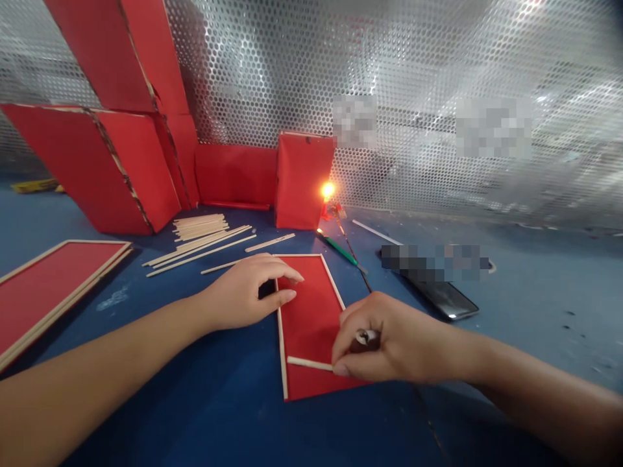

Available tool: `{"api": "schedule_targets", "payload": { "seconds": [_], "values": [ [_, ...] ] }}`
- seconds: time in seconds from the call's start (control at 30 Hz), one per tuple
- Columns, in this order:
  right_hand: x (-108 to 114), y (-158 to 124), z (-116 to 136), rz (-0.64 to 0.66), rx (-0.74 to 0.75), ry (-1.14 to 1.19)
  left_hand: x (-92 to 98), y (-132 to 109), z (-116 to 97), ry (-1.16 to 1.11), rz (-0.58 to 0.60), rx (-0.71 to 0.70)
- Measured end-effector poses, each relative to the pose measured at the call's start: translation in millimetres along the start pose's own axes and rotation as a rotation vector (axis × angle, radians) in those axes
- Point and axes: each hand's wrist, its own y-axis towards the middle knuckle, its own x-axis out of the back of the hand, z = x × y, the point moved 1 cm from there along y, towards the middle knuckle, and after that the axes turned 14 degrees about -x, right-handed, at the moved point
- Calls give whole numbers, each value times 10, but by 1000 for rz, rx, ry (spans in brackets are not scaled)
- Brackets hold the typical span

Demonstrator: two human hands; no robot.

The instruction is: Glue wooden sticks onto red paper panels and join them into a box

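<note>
Left hand (246, 293) open, fingers resting on red panel (311, 311); right hand (394, 344) pinches wooden stick (307, 363) across lower end (left, top, right edges look framed; bottom edge bare).

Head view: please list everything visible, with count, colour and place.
red card: one, red, under both hands
short stick: one, pale, across card's near end
loose sticks: many, pale, behind card
framed panel: one, red, far left
red boxes: several, back left
candle: one, orange flame, beside a box
green tool: one, near candle
phone: one, black, right of card
table: one, blue, underneath
perforated wall: one, silver, behind
left hand: one, fingertips on card's left edge
right hand: one, closed on short stick's end
</note>
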Motion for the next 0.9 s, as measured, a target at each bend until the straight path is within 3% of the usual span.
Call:
{"api": "schedule_targets", "payload": {
  "seconds": [0.43,0.9],
  "values": [
    [7,-38,-13,12,0,-2,2,31,48,29,135,-70],
    [1,-26,-6,25,-4,-48,8,34,67,41,165,-74]
  ]
}}
